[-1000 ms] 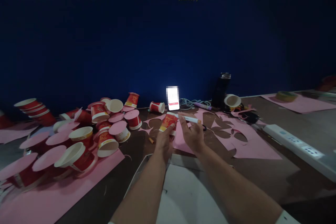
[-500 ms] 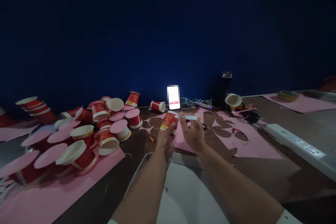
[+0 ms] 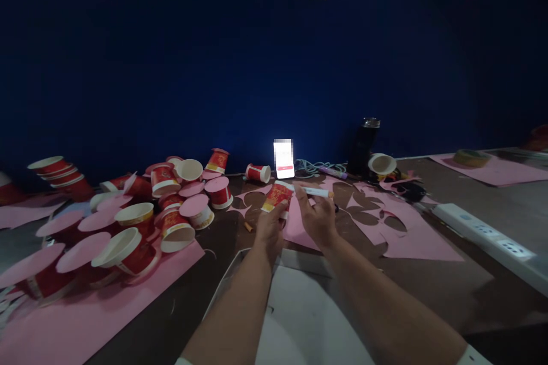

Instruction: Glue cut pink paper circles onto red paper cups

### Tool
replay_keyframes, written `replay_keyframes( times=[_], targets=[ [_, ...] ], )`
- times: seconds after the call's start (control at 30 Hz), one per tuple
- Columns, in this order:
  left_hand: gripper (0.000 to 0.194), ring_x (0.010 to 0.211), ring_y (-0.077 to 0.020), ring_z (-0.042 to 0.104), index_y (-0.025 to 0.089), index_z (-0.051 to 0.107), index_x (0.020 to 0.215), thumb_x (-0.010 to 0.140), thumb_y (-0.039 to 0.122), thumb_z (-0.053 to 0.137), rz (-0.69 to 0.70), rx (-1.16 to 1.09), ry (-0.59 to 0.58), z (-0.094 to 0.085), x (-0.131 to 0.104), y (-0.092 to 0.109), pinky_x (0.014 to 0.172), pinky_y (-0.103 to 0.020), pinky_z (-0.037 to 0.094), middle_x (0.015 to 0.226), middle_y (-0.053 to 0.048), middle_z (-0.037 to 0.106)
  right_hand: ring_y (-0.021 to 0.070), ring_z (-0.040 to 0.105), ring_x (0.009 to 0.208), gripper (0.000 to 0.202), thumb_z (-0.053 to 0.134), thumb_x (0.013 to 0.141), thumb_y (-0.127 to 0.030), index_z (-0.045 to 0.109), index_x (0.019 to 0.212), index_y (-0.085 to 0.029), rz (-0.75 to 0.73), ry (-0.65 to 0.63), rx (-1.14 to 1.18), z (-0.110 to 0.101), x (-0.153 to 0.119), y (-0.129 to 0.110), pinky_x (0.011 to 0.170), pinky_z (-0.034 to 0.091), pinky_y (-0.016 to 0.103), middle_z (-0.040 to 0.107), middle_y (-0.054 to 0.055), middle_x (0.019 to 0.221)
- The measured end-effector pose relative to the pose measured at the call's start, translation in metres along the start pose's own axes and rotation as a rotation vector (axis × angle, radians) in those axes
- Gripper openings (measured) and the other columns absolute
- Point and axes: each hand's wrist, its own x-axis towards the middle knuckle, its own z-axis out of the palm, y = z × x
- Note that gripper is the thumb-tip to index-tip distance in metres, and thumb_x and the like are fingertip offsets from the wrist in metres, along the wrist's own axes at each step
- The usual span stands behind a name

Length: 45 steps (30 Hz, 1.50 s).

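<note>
I've got a red cup in my left hand over the bench, a white pen in my right hand; many cups at left look done with pink discs, none visible on this one.

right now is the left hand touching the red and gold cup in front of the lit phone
Touching: the head view shows the left hand gripping the red and gold cup, its thumb laid across the cup's side.

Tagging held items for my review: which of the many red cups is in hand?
The red-and-gold cup in the left hand; the other cups are all unheld.
</note>
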Motion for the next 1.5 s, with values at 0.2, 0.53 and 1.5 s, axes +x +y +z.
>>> replay_keyframes(
  times=[0.2, 0.53, 1.5],
  targets=[
    [0.033, 0.066, -0.0092, 0.059, 0.016, 0.066, 0.085, 0.055, 0.016, 0.080, 0.046, 0.064, -0.033, 0.000, -0.001, -0.004, 0.065, -0.021, 0.040, 0.077, 0.000, 0.068, 0.0182, 0.067, 0.078, 0.021, 0.053, 0.089, -0.034, 0.071, 0.093, -0.023, -0.027, -0.053, 0.015, -0.001, 0.001, -0.001, 0.079, 0.052, 0.033, 0.073, 0.004, 0.083],
    [0.032, 0.074, -0.0118, 0.064, 0.017, 0.067, 0.083, 0.054, 0.013, 0.079, -0.028, -0.037, 0.022, 0.000, 0.001, 0.003, 0.070, -0.021, 0.045, 0.080, -0.001, 0.070, 0.0187, 0.066, 0.073, 0.022, 0.053, 0.089, -0.033, 0.072, 0.086, -0.021, -0.081, -0.006, -0.103, 0.003, -0.001, 0.005, 0.073, 0.052, 0.034, 0.072, 0.005, 0.083],
    [0.021, 0.057, -0.0087, 0.056, 0.016, 0.062, 0.082, 0.065, 0.019, 0.074, -0.096, -0.137, 0.002, -0.008, 0.007, 0.009, 0.052, -0.020, 0.040, 0.072, 0.000, 0.065, 0.0162, 0.063, 0.078, 0.029, 0.049, 0.091, -0.035, 0.064, 0.111, -0.021, 0.140, 0.014, 0.218, 0.010, -0.007, 0.006, 0.077, 0.053, 0.034, 0.067, 0.008, 0.103]
  ],
)
